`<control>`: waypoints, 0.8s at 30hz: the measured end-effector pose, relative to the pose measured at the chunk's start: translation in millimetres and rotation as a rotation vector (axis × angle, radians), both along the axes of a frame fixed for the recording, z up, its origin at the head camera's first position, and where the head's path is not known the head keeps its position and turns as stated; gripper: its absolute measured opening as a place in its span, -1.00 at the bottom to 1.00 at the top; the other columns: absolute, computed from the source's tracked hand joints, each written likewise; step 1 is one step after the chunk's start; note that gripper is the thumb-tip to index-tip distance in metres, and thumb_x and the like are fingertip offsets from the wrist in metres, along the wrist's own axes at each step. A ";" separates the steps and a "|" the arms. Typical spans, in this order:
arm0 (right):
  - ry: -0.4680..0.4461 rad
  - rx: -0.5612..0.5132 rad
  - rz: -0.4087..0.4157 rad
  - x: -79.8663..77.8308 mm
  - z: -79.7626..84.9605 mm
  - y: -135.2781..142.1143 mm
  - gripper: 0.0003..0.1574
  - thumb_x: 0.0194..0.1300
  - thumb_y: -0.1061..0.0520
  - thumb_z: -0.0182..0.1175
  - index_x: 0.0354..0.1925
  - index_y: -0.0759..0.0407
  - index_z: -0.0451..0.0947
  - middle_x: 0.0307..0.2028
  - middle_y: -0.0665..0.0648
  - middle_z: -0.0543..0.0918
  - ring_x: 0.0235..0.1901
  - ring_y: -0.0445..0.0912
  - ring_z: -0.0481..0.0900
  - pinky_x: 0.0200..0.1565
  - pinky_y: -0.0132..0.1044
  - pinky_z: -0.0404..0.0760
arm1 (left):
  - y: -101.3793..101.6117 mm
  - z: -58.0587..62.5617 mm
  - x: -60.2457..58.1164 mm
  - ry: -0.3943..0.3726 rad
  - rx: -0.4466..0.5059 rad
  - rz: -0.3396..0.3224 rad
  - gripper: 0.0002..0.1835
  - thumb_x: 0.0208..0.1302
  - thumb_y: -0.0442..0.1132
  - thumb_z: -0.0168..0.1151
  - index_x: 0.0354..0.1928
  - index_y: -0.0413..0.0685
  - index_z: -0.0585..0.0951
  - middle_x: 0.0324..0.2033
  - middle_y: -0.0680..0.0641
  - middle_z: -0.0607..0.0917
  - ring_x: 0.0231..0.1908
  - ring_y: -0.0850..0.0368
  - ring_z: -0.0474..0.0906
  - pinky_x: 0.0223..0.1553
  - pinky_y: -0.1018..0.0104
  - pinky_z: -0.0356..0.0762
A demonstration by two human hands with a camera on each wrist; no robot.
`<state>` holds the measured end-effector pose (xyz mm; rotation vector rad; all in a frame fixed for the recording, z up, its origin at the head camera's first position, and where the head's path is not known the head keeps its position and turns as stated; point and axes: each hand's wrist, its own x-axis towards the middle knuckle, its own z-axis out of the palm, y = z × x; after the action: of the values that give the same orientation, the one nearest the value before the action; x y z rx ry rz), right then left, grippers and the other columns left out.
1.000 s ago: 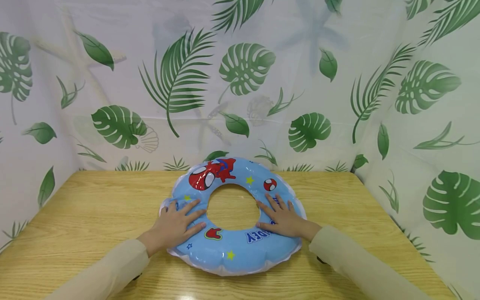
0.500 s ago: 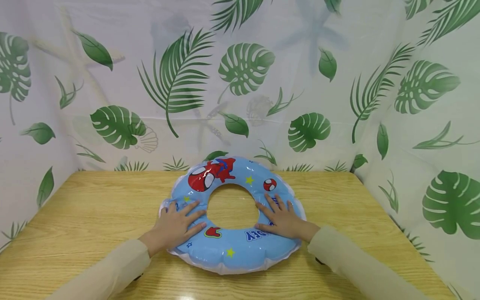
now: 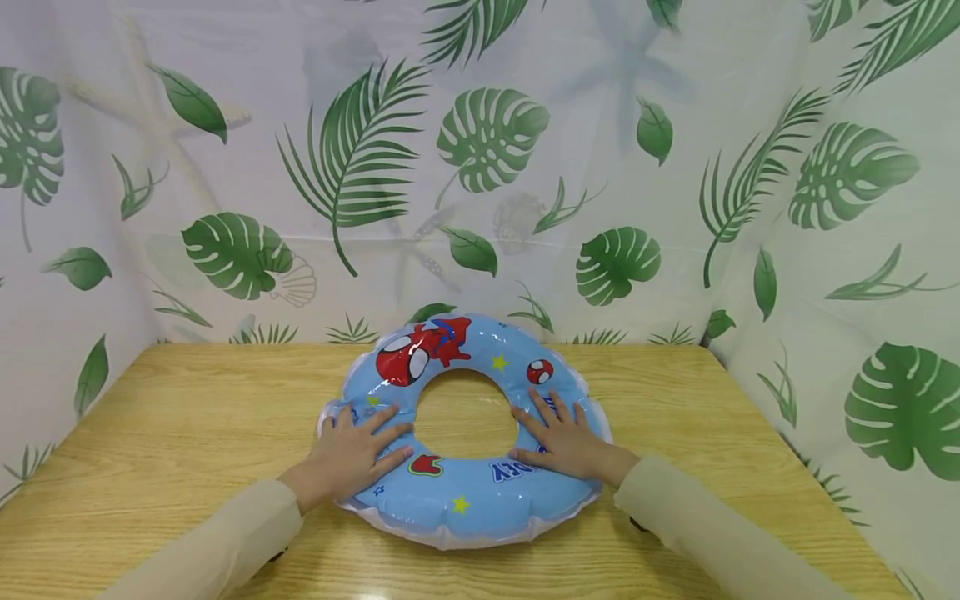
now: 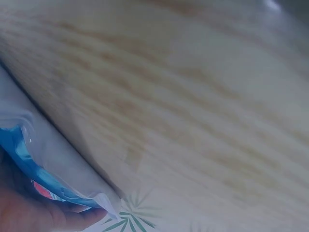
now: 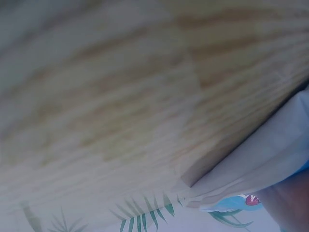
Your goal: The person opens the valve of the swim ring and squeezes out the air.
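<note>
A light blue inflatable swim ring point(image 3: 491, 508) with a white underside lies on the wooden table, printed with a red cartoon figure, yellow stars and lettering. My left hand point(image 3: 348, 454) rests flat on the ring's left side, fingers spread toward the hole. On the right side my right hand point(image 3: 566, 437) lies the same way, its fingers spread over the lettering. In the left wrist view, part of the left hand point(image 4: 43, 212) shows over the ring's edge point(image 4: 43, 145). The right wrist view catches a bit of the right hand point(image 5: 289, 203) beside the white underside point(image 5: 260, 154).
The wooden table point(image 3: 225, 400) extends to both sides of the ring. Behind it and along the sides hangs a white curtain point(image 3: 525, 50) printed with green leaves. The ring's far edge comes close to the back curtain in the head view.
</note>
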<state>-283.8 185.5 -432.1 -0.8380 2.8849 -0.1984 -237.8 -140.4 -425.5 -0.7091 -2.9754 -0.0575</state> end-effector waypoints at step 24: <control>-0.019 0.002 0.005 0.8 -1.5 -0.3 -0.07 0.26 -0.39 -0.13 0.41 0.03 -0.03 0.43 0.29 -0.20 0.37 0.34 -0.30 0.19 0.42 -0.23 | -1.2 -4.2 0.5 0.003 -0.008 0.003 -0.42 0.30 0.32 -0.28 0.27 0.32 0.32 0.33 0.00 0.27 0.18 -0.55 0.12 0.02 -0.43 0.18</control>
<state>-283.1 185.2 -433.6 -0.8385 2.8643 -0.2018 -237.2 -141.5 -429.7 -0.7048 -2.9757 -0.0440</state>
